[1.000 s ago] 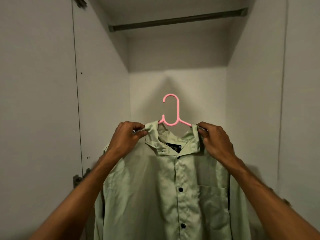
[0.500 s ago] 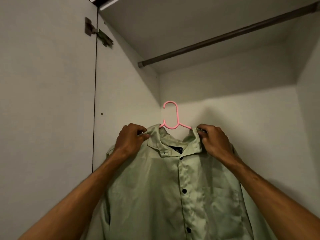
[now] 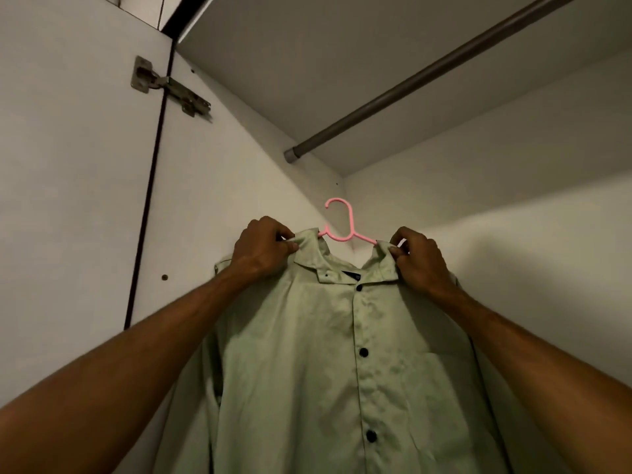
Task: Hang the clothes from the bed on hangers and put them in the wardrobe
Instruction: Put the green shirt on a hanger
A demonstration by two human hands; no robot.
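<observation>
A pale green button-up shirt (image 3: 328, 364) with black buttons hangs on a pink plastic hanger (image 3: 342, 227), held up inside the wardrobe. My left hand (image 3: 263, 249) pinches the shirt's left shoulder by the collar. My right hand (image 3: 419, 260) pinches the right shoulder the same way. Only the hanger's hook and neck show above the collar; its arms are hidden under the fabric. The hook sits below and to the right of the near end of the dark wardrobe rail (image 3: 427, 73), not touching it.
The wardrobe's white left side wall (image 3: 222, 186) and back wall (image 3: 513, 217) close in around the shirt. An open door (image 3: 68, 165) with a metal hinge (image 3: 164, 85) stands at the left. The ceiling panel (image 3: 307, 46) is above the rail.
The view has tilted upward and the rail has come closer and larger. Both hands have lifted the shirt and hanger toward the rail, keeping the same grip.
</observation>
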